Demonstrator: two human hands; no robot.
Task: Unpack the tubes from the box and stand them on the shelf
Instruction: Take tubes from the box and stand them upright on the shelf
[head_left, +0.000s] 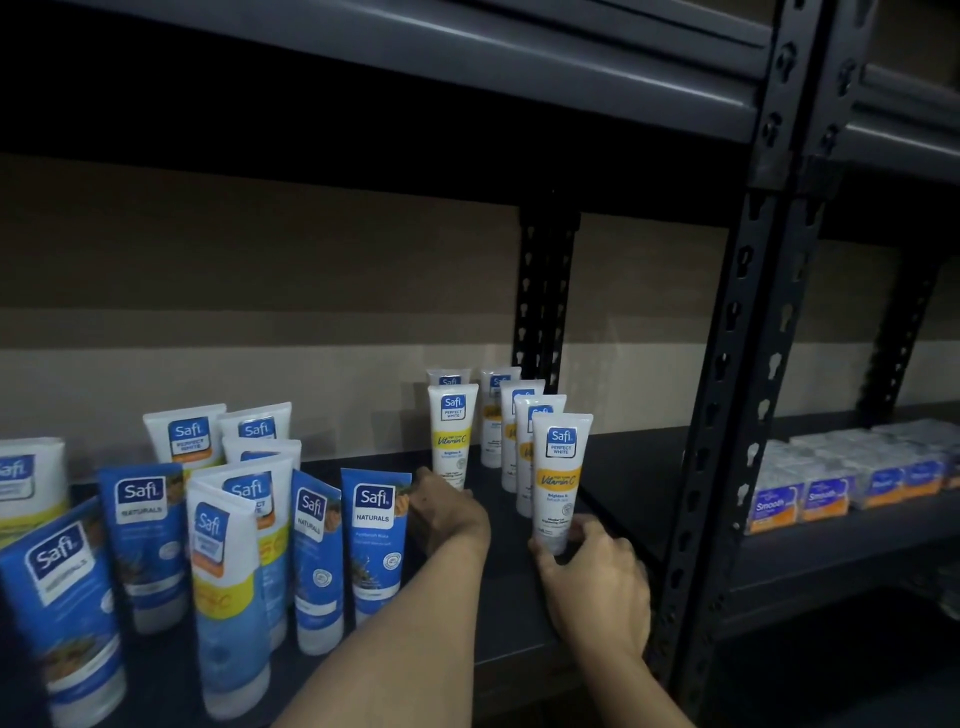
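Two hands: right grip pinches front tube near shelf edge; left grip unclear.

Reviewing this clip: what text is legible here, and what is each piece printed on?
"Safi PERFECT WHITE", "Vitamin C": white tube gripped by the right hand.
"Safi NATURALS": blue tube on the shelf.
"Smooth": packs at far right.
Smaller print on the tubes: too blurred to read.

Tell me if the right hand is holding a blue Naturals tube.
No, the right hand grips the base of a white Vitamin C tube.
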